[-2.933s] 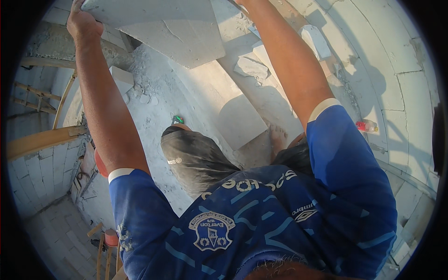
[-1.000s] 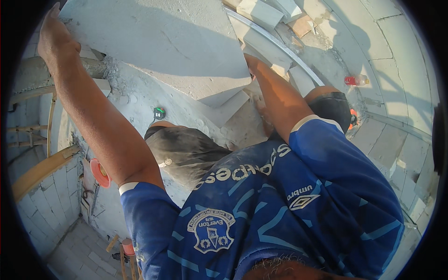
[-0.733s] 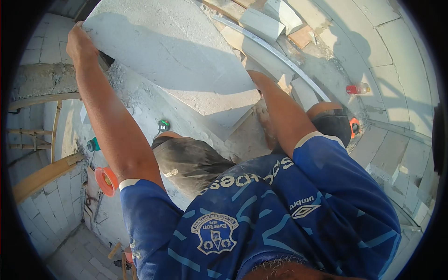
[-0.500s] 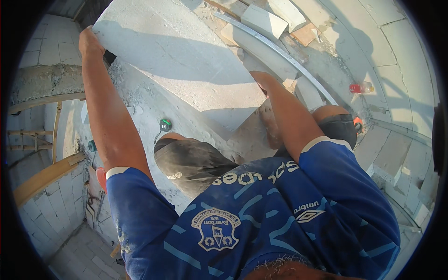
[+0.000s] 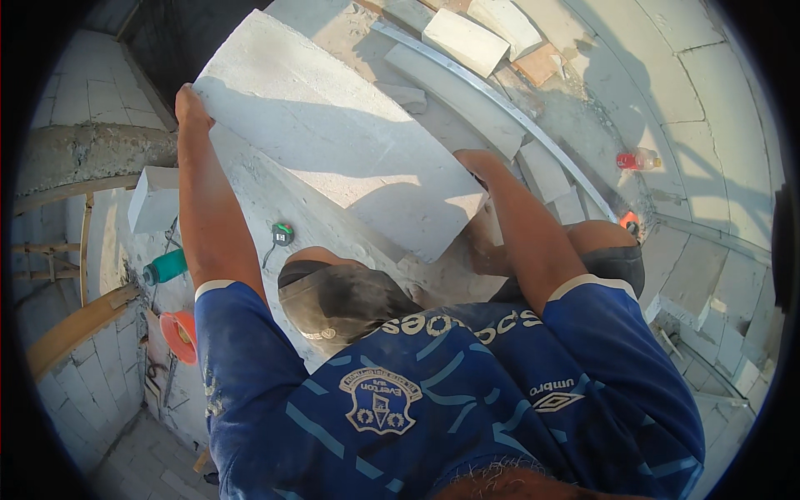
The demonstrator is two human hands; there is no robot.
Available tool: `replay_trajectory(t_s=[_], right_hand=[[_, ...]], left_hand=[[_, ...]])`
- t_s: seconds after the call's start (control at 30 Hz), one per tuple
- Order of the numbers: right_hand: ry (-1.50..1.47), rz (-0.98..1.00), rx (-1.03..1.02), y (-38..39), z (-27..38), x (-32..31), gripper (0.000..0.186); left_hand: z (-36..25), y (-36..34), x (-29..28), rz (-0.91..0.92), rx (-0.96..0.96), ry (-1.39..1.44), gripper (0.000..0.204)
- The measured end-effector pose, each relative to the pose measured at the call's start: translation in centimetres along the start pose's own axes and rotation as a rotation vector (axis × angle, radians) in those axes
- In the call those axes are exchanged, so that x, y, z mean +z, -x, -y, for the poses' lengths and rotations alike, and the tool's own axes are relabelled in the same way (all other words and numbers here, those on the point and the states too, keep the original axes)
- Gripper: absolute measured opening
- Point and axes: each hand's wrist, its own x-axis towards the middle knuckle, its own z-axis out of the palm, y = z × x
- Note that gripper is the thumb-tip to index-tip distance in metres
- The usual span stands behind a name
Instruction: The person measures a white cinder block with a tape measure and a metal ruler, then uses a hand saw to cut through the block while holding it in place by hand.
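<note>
A long pale concrete block (image 5: 333, 142) is held up in front of me, slanting from far left to near right, partly in shadow. My left hand (image 5: 192, 107) is closed on its far left end. At the near right end, my right hand (image 5: 477, 165) grips the side edge, its fingers mostly hidden behind the block. Beneath the block lies the dusty grey floor, with a black and green tape measure (image 5: 282, 233) beside my left knee.
A long metal straightedge (image 5: 500, 100) lies to the right, past cut block pieces (image 5: 467, 42). A red-labelled bottle (image 5: 639, 159) lies near the right wall. On the left are a teal bottle (image 5: 165, 267), an orange-red bucket (image 5: 178, 337), a white block (image 5: 154, 200) and a wooden beam (image 5: 83, 332).
The block has come nearer to me and lower in view, with both hands still on it. More of the teal bottle, the bucket and the white block at left now shows.
</note>
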Motion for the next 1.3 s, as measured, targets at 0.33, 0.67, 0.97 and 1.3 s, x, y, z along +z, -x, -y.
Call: replay_trajectory(t_s=[0.33, 0.67, 0.97, 1.3], right_hand=[[-0.090, 0.030, 0.171, -0.6, -4.1, 1.9, 0.053], [0.025, 0.009, 0.095, 1.0, -2.7, 2.0, 0.054], [0.106, -0.037, 0.246, 2.8, 0.5, 2.2, 0.064], [0.228, 0.217, 0.509, -2.7, -1.2, 0.0, 0.072]], left_hand=[[8.3, -1.1, 2.0, 0.085, -0.101, 0.000, 0.044], [10.3, -3.4, 1.3, -0.038, -0.018, -0.287, 0.045], [13.1, -2.9, 0.7, -0.047, 0.059, -0.391, 0.045], [21.2, -7.4, -5.0, 0.128, 0.301, -0.675, 0.057]])
